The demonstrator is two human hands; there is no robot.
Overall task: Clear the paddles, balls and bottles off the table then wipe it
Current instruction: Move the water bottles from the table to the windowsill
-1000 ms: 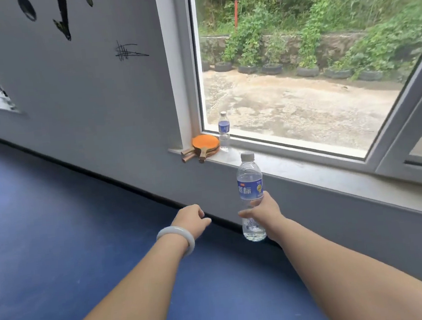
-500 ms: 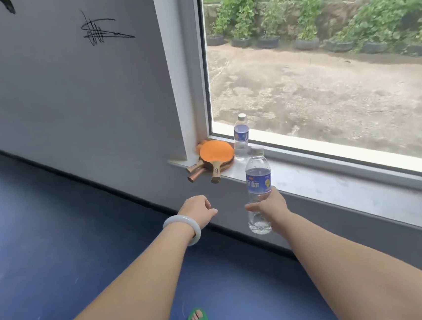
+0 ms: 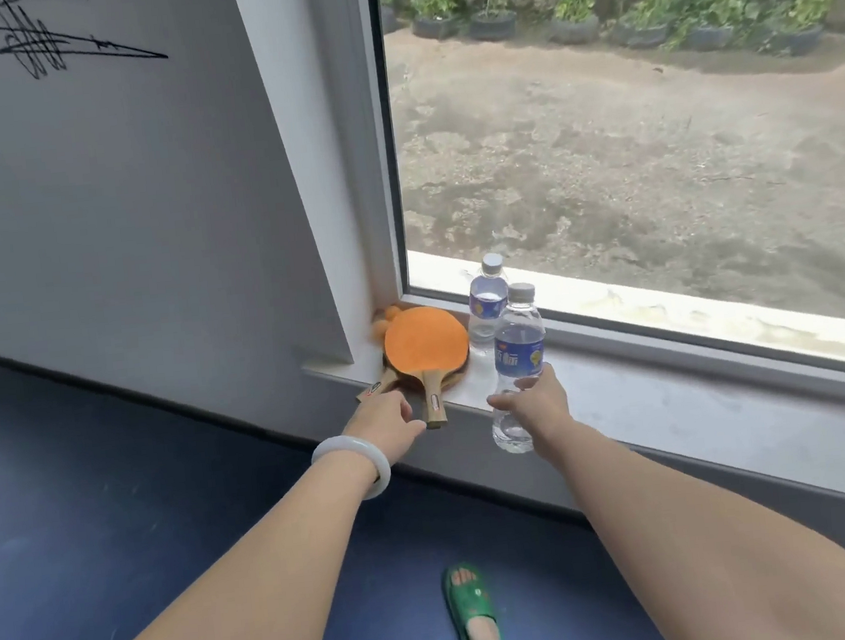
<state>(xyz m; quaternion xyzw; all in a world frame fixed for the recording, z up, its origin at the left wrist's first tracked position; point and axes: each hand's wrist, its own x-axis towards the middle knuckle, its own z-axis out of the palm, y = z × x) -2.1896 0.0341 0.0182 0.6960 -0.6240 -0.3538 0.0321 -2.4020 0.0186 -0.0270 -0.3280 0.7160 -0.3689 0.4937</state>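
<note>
My right hand (image 3: 534,404) grips a clear water bottle (image 3: 517,357) with a blue label, held upright just in front of the grey window sill (image 3: 677,414). A second water bottle (image 3: 486,298) stands on the sill by the window glass. Two stacked paddles lie at the sill's left end, the top orange paddle (image 3: 425,345) with its wooden handle pointing toward me. Orange balls (image 3: 384,321) peek out behind the paddles in the corner. My left hand (image 3: 386,418), fingers curled with nothing in them, hovers just below the paddle handles.
A white wall (image 3: 114,194) with black scribbles runs to the left of the white window frame (image 3: 370,170). The floor (image 3: 92,506) is dark blue. My feet in green sandals (image 3: 471,609) stand close to the wall under the sill.
I have stepped closer to the sill. The bottle in my right hand moved up toward the sill beside the standing bottle. My left hand moved up near the paddle handles.
</note>
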